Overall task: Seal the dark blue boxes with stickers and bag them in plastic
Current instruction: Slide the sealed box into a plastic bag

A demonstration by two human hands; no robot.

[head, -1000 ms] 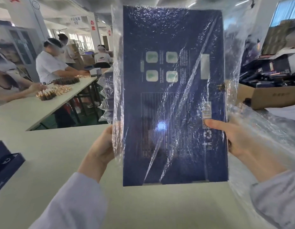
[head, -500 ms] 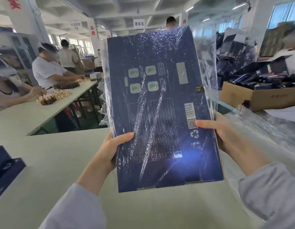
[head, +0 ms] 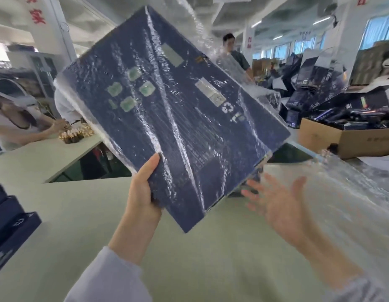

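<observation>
A large flat dark blue box (head: 167, 118) sits inside a clear plastic bag (head: 202, 35) and is held up in the air, tilted with its top leaning left. My left hand (head: 145, 188) grips its lower left edge, thumb on the printed face. My right hand (head: 278, 201) is off the box, just right of its lower corner, fingers spread and blurred. The bag's loose end trails off past the box's top right.
More dark blue boxes (head: 8, 232) lie at the left edge of the pale green table (head: 206, 258). A heap of clear plastic bags (head: 350, 192) lies on the right. A cardboard carton (head: 333, 140) of dark items stands behind it. People work at a table (head: 43, 158) on the left.
The bagged box has swung from upright to a strong tilt. My right hand has let go of its right edge and now hovers spread beside it; my left hand keeps its grip.
</observation>
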